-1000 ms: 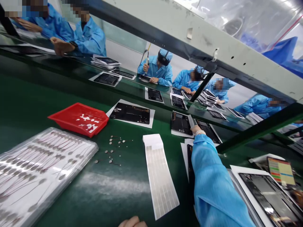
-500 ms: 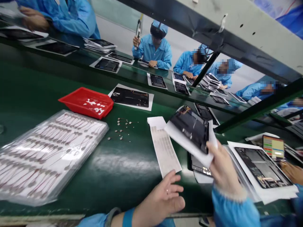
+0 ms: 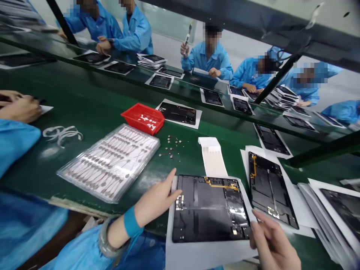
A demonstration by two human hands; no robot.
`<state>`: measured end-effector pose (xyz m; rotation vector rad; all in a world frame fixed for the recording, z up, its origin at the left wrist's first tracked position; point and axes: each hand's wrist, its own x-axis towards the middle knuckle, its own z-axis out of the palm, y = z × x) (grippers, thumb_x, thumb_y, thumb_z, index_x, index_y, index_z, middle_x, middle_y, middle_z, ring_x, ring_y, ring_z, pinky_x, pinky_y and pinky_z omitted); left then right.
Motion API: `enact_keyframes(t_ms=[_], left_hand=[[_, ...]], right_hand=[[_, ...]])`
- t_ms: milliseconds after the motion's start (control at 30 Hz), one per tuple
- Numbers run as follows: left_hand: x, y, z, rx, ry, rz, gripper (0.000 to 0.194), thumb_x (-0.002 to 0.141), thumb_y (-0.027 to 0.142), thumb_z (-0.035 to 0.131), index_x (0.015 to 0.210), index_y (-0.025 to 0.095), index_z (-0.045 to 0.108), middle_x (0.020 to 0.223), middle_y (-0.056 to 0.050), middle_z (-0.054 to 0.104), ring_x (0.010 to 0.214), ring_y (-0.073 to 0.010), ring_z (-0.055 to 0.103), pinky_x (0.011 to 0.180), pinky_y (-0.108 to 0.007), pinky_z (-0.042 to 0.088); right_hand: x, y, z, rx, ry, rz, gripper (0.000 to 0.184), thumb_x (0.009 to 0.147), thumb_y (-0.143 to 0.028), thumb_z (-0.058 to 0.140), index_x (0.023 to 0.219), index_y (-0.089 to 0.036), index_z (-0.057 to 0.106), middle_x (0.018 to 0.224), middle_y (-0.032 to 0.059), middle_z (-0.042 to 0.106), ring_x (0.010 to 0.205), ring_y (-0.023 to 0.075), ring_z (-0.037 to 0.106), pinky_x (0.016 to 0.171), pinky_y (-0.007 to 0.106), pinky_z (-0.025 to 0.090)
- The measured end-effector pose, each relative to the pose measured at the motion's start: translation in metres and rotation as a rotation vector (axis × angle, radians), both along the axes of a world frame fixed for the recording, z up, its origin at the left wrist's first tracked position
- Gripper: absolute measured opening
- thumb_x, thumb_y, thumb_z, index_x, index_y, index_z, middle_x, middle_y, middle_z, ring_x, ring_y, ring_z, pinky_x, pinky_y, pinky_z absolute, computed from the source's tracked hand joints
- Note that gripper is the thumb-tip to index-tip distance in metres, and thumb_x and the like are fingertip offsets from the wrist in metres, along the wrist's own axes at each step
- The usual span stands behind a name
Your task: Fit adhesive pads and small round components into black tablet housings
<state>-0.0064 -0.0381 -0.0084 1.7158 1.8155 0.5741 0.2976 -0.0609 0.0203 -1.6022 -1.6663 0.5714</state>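
Observation:
A black tablet housing [image 3: 208, 225] with exposed inner parts lies on a white paper sheet [image 3: 197, 258] at the table's front. My left hand [image 3: 157, 197], wearing a blue wrist strap, is open at the housing's left edge, index finger and thumb spread. At the opposite edge, my right hand [image 3: 277, 242] has its thumb and fingers closed on the housing. Behind it lies a pale strip sheet [image 3: 215, 159], its near end covered by the housing. A second tablet housing [image 3: 261, 187] rests on paper to the right.
Left of me sit a clear tray [image 3: 112, 165] of small wired discs, a red bin [image 3: 133, 115] with white bits, and several loose discs [image 3: 170, 149]. Stacked housings [image 3: 341, 210] stand at right. A co-worker's hands [image 3: 21, 107] show at far left; people work across the bench.
The tablet housing in my right hand has come down and left, from raised and tilted to flat before me. My left hand has moved to its left edge. The view has swung left.

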Motion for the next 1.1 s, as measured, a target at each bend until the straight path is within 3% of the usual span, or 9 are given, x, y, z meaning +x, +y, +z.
enact_keyframes(t_ms=[100, 200, 367, 500, 600, 700, 800, 933, 1100], left_hand=[[-0.015, 0.011, 0.021, 0.120, 0.374, 0.055, 0.031, 0.094, 0.026, 0.042, 0.120, 0.016, 0.055, 0.091, -0.007, 0.071, 0.077, -0.0228, 0.069, 0.067, -0.029, 0.051], [-0.022, 0.023, 0.033, 0.197, 0.462, 0.108, 0.026, 0.096, 0.021, 0.037, 0.101, 0.016, 0.062, 0.098, -0.008, 0.069, 0.085, -0.0221, 0.068, 0.071, -0.029, 0.051], [-0.024, 0.022, 0.023, 0.250, 0.437, 0.155, 0.025, 0.096, 0.020, 0.036, 0.102, 0.017, 0.061, 0.099, -0.007, 0.069, 0.085, -0.0205, 0.068, 0.073, -0.028, 0.052], [-0.032, 0.009, 0.007, 0.320, 0.334, 0.128, 0.027, 0.097, 0.023, 0.034, 0.099, 0.018, 0.060, 0.095, -0.005, 0.068, 0.083, -0.0189, 0.067, 0.073, -0.028, 0.052], [-0.033, 0.003, 0.003, 0.427, 0.258, 0.123, 0.028, 0.098, 0.029, 0.034, 0.110, 0.017, 0.056, 0.105, -0.007, 0.065, 0.093, -0.0206, 0.064, 0.082, -0.033, 0.051], [-0.019, 0.001, 0.005, 0.533, 0.184, 0.052, 0.033, 0.097, 0.035, 0.039, 0.121, 0.016, 0.049, 0.116, -0.010, 0.060, 0.104, -0.0225, 0.059, 0.087, -0.035, 0.049], [0.007, -0.001, 0.011, 0.542, 0.074, -0.154, 0.024, 0.098, 0.029, 0.037, 0.097, 0.018, 0.058, 0.095, -0.005, 0.065, 0.088, -0.0181, 0.061, 0.079, -0.031, 0.049], [0.043, -0.006, 0.017, 0.396, -0.122, -0.328, 0.029, 0.098, 0.026, 0.037, 0.080, 0.019, 0.057, 0.077, 0.000, 0.062, 0.073, -0.0134, 0.060, 0.068, -0.025, 0.047], [0.075, -0.017, 0.015, 0.295, -0.166, -0.519, 0.031, 0.099, 0.029, 0.037, 0.080, 0.022, 0.059, 0.076, 0.002, 0.063, 0.070, -0.0122, 0.062, 0.063, -0.022, 0.048]], right_hand=[[-0.022, 0.047, 0.021, -0.020, -0.215, 0.414, 0.016, 0.088, -0.041, 0.052, 0.088, -0.029, 0.062, 0.067, 0.0027, 0.064, 0.054, 0.0173, 0.057, 0.049, 0.028, 0.046], [-0.073, 0.092, 0.024, 0.054, -0.418, 0.695, 0.018, 0.092, -0.032, 0.047, 0.089, -0.027, 0.064, 0.085, 0.0045, 0.069, 0.073, 0.0188, 0.064, 0.067, 0.031, 0.051], [-0.175, 0.137, -0.006, 0.225, -0.698, 0.791, 0.022, 0.091, -0.029, 0.051, 0.109, -0.019, 0.059, 0.103, 0.0104, 0.066, 0.095, 0.0241, 0.060, 0.076, 0.034, 0.051], [-0.211, 0.146, -0.024, 0.176, -0.719, 0.806, 0.029, 0.094, -0.013, 0.037, 0.118, -0.015, 0.053, 0.106, 0.0126, 0.065, 0.099, 0.0236, 0.059, 0.077, 0.035, 0.050], [-0.199, 0.142, -0.020, 0.047, -0.523, 0.818, 0.028, 0.093, -0.012, 0.039, 0.117, -0.017, 0.051, 0.104, 0.0095, 0.065, 0.095, 0.0196, 0.061, 0.081, 0.033, 0.049], [-0.163, 0.130, -0.005, -0.290, -0.095, 0.930, 0.024, 0.090, -0.019, 0.047, 0.114, -0.018, 0.048, 0.087, 0.0015, 0.064, 0.077, 0.0136, 0.062, 0.072, 0.027, 0.049], [-0.121, 0.110, 0.012, -0.530, 0.159, 0.954, 0.021, 0.087, -0.023, 0.051, 0.107, -0.019, 0.049, 0.081, -0.0008, 0.060, 0.070, 0.0111, 0.058, 0.065, 0.023, 0.048], [-0.075, 0.071, 0.017, -0.425, 0.102, 0.749, 0.013, 0.088, -0.024, 0.053, 0.098, -0.021, 0.058, 0.085, 0.0017, 0.060, 0.076, 0.0132, 0.058, 0.067, 0.024, 0.047], [-0.036, 0.022, -0.001, -0.299, 0.187, 0.565, 0.013, 0.088, -0.023, 0.056, 0.076, -0.019, 0.059, 0.076, 0.0010, 0.059, 0.073, 0.0131, 0.056, 0.067, 0.025, 0.044]])
